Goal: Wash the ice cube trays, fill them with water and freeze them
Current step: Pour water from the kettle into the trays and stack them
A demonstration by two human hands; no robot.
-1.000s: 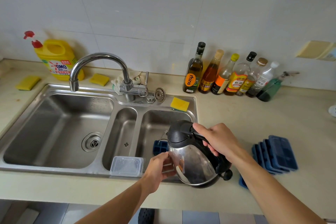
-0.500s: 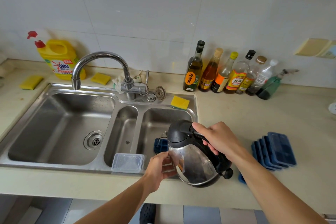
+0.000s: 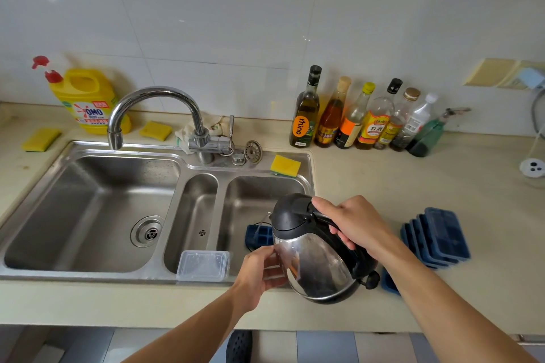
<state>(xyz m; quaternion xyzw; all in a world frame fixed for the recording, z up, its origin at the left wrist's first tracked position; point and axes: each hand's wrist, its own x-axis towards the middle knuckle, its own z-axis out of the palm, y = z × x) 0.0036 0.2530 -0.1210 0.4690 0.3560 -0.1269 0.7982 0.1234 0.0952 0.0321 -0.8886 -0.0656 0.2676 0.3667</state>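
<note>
Kitchen, white tiled wall, beige surface (image 3: 383, 186) with a steel sink (image 3: 88, 274) of three basins set into it. Head view only. Faucet (image 3: 153, 97) arcs over the large left basin. Behind the sink: yellow detergent jug (image 3: 85, 100), yellow sponges on the surface, another sponge (image 3: 285, 165) on the sink's back rim by the right basin. Row of bottles (image 3: 354, 118) stands against the wall, right of the sink. Clear plastic container (image 3: 203, 265) sits on the front rim of the narrow middle basin.

Right hand (image 3: 354, 224) is closed around the black handle of a steel kettle (image 3: 318, 262), which is tilted with its spout toward the right basin. Left hand (image 3: 259, 274) touches the kettle's left side near the front edge of the sink, fingers curled; whether it also holds something is hidden.

One blue ice cube tray (image 3: 259, 236) lies in the right basin, under the spout, mostly hidden by the kettle. A stack of blue ice cube trays (image 3: 439, 236) leans on the surface, right of the kettle and apart from it. Another blue piece (image 3: 387, 281) pokes out just beside the kettle's base, partly hidden.
</note>
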